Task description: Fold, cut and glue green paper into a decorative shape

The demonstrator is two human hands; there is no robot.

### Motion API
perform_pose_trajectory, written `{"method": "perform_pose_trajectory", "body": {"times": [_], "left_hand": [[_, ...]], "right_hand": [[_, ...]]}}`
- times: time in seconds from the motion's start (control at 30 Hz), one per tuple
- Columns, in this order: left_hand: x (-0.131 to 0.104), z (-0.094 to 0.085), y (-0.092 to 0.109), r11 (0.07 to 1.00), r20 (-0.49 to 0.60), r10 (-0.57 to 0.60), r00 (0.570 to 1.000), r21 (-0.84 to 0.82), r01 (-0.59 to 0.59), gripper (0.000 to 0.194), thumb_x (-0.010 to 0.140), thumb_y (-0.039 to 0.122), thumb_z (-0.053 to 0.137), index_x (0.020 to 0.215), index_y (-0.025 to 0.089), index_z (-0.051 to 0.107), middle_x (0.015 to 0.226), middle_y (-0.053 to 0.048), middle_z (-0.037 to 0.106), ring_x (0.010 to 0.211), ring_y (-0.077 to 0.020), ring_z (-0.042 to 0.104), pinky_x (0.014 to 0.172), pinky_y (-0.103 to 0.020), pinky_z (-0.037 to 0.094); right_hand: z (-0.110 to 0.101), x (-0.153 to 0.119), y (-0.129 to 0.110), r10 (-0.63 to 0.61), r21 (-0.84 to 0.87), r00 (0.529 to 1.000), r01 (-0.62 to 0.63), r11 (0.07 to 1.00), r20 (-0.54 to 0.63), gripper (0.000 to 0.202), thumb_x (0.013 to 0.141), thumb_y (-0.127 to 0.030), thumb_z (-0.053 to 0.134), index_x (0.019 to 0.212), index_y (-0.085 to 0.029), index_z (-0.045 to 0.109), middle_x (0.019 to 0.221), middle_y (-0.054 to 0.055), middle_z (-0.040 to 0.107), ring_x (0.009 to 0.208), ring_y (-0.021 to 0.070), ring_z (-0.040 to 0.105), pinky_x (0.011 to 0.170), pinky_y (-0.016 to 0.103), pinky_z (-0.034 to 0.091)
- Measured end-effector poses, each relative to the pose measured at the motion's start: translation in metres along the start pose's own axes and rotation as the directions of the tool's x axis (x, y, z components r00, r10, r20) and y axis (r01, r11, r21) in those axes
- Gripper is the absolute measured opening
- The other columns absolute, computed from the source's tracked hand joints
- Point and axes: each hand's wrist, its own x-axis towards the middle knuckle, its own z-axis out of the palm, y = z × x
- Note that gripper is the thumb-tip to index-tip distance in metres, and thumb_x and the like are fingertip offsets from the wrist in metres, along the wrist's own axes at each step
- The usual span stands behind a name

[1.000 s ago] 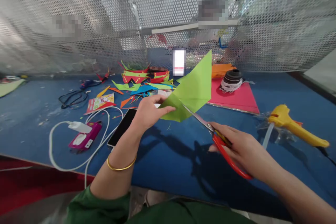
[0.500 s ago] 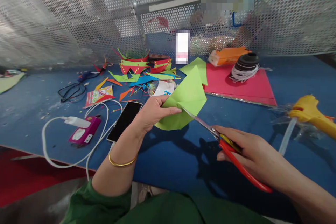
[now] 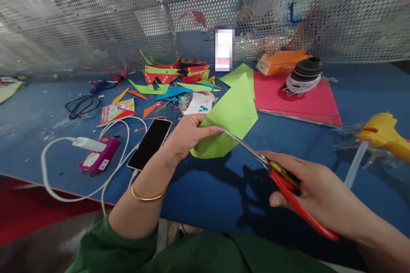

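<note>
A folded sheet of light green paper (image 3: 235,108) is pinched in my left hand (image 3: 188,136), thumb on top and fingers hidden underneath. My right hand (image 3: 315,185) grips a pair of scissors (image 3: 264,161) with red and yellow handles. The blades reach the paper close to my left thumb tip; how far they cut in is hard to tell. Both hands are raised above the blue table (image 3: 198,196). Behind the paper sits a clear round dish (image 3: 200,103) holding a white piece with blue bits.
Paper glasses (image 3: 162,73) and coloured scraps (image 3: 173,91) lie at the back. Red sheets (image 3: 297,104) carry a black spool (image 3: 304,74). A yellow glue gun (image 3: 382,134) is at right; a black phone (image 3: 150,143), white cable (image 3: 48,183) and purple adapter (image 3: 100,155) are at left.
The view has shifted slightly. My right thumb has moved away from the red handle a little, and the green paper has tilted slightly. Both hands keep their holds.
</note>
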Motion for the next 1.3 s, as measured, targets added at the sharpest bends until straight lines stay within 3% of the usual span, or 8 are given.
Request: {"method": "perform_pose_trajectory", "body": {"times": [0.33,0.53,0.97,1.3], "left_hand": [[-0.001,0.004,-0.002,0.998,0.040,-0.041,0.998,-0.035,0.042,0.016,0.062,0.025,0.087,0.076,0.020,0.080,0.082,-0.007,0.078,0.067,-0.0187,0.071,0.068,-0.033,0.059],[-0.001,0.002,-0.001,0.996,0.077,-0.083,0.994,-0.020,0.084,0.024,0.060,0.027,0.088,0.080,0.018,0.079,0.085,-0.006,0.079,0.074,-0.0201,0.073,0.073,-0.034,0.060],[0.001,-0.001,-0.002,0.996,0.117,-0.089,0.989,-0.020,0.092,0.022,0.066,0.024,0.084,0.087,0.019,0.079,0.088,-0.004,0.079,0.075,-0.0178,0.073,0.075,-0.033,0.060],[0.001,-0.001,-0.003,0.995,0.104,-0.075,0.992,-0.057,0.081,0.021,0.066,0.021,0.085,0.086,0.019,0.078,0.083,-0.002,0.079,0.072,-0.0152,0.073,0.068,-0.027,0.059]], "right_hand": [[0.000,-0.001,-0.004,0.024,0.094,0.998,-0.028,0.995,0.049,0.052,0.084,-0.056,0.066,0.128,-0.029,0.066,0.075,0.001,0.072,0.052,0.0166,0.060,0.047,0.025,0.048],[0.002,0.000,-0.004,0.005,0.057,0.999,-0.007,0.998,0.035,0.049,0.087,-0.054,0.065,0.129,-0.029,0.066,0.098,0.003,0.076,0.076,0.0198,0.071,0.066,0.027,0.057],[0.006,-0.002,-0.001,-0.019,0.046,0.999,0.017,0.999,0.034,0.046,0.092,-0.055,0.059,0.131,-0.031,0.062,0.096,-0.002,0.075,0.075,0.0150,0.070,0.072,0.023,0.056],[0.008,-0.002,0.001,0.006,0.066,1.000,-0.007,0.998,0.015,0.048,0.091,-0.056,0.060,0.131,-0.030,0.064,0.104,0.001,0.077,0.087,0.0188,0.073,0.076,0.025,0.056]]}}
